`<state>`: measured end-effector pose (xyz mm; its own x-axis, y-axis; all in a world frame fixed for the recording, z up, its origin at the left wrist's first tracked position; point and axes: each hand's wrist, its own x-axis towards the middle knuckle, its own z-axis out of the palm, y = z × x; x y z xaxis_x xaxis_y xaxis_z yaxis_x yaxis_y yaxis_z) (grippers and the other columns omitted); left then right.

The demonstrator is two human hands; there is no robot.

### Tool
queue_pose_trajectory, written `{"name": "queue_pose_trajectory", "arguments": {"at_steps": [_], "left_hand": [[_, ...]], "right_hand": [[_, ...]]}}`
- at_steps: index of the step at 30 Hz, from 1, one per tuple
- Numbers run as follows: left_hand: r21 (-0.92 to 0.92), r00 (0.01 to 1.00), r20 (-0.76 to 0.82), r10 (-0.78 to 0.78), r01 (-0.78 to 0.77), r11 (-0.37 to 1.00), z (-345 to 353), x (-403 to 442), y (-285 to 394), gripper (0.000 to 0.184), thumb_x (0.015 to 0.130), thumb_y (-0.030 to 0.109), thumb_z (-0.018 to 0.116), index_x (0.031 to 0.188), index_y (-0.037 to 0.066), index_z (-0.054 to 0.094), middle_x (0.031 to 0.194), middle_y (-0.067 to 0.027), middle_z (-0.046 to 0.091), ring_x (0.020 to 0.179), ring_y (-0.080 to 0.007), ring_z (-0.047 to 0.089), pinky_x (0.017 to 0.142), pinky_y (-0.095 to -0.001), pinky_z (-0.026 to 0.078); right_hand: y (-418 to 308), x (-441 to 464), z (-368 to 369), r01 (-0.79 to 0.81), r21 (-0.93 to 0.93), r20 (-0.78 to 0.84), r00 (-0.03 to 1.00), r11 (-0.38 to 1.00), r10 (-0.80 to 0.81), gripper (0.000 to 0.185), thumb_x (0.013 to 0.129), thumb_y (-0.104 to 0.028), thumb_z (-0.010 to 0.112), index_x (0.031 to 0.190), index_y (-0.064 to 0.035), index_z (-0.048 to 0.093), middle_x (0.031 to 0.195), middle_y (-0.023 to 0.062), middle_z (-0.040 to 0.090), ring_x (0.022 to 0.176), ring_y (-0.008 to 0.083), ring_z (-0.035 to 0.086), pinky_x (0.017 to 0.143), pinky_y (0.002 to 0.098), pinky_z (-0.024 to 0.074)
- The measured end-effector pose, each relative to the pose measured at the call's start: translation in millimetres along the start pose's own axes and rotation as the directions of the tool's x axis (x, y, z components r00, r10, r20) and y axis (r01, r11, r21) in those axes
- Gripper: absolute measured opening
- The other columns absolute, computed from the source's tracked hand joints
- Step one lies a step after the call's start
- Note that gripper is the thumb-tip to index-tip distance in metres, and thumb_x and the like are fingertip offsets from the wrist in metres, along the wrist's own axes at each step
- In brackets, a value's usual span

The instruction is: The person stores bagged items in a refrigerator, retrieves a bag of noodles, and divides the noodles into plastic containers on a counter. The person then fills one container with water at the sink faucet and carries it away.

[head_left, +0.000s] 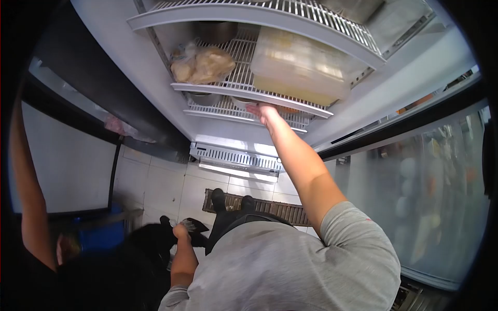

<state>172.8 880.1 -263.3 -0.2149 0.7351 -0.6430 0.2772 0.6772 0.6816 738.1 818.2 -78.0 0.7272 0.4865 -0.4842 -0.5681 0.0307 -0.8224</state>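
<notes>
My right arm stretches into the open fridge, and my right hand (262,110) is at the front of the low wire shelf (301,122). Its fingers look stretched out, close beside a pale round bowl (240,102); whether they touch it I cannot tell. A metal pot (205,97) sits left of the bowl, partly under the shelf above. Down at my left side, my left hand (181,231) is closed around something black with clear, crinkled parts (197,226), which I cannot make out.
Above my right hand, a wire shelf (244,62) bears a bag of pale food (207,65) and a large translucent tub (298,65). A glass door (436,202) stands at right. Another person's arm (31,181) is at far left, near a blue container (101,230). A floor grate (277,209) lies by my feet.
</notes>
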Motion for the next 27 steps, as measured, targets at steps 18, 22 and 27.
{"name": "queue_pose_trajectory", "arguments": {"at_steps": [18,22,27], "left_hand": [[0.124,0.993,0.113,-0.015,0.001,0.992,28.8,63.5,-24.1,0.018,0.081,0.019,0.06,0.066,0.01,0.053,0.055,-0.0002,0.045,0.044,-0.0138,0.042,0.041,-0.0291,0.03],[0.155,0.965,0.261,-0.012,-0.029,0.988,59.1,99.4,-65.1,0.016,0.081,0.019,0.06,0.07,0.009,0.054,0.055,0.0,0.045,0.045,-0.0129,0.041,0.042,-0.0294,0.031],[0.362,0.967,0.253,0.022,-0.116,0.925,94.5,99.4,-86.0,0.012,0.081,0.018,0.06,0.074,0.009,0.055,0.063,0.0001,0.048,0.055,-0.0117,0.044,0.051,-0.029,0.034]], "right_hand": [[19.4,-128.6,-70.4,0.432,0.123,-0.441,0.831,0.894,-0.341,0.023,0.08,0.003,0.048,0.103,0.0057,0.044,0.094,0.0153,0.053,0.078,0.0272,0.062,0.069,0.0347,0.0542],[115.8,-140.7,-62.7,0.237,-0.261,-0.302,0.901,0.936,-0.313,0.029,0.077,0.007,0.047,0.105,0.0016,0.049,0.094,0.0108,0.057,0.071,0.0188,0.061,0.064,0.0282,0.0512],[134.1,-118.0,2.6,0.362,-0.655,0.072,0.903,0.663,-0.423,0.034,0.08,0.001,0.056,0.113,-0.0002,0.049,0.11,0.0113,0.057,0.086,0.016,0.06,0.074,0.0263,0.0486]]}}
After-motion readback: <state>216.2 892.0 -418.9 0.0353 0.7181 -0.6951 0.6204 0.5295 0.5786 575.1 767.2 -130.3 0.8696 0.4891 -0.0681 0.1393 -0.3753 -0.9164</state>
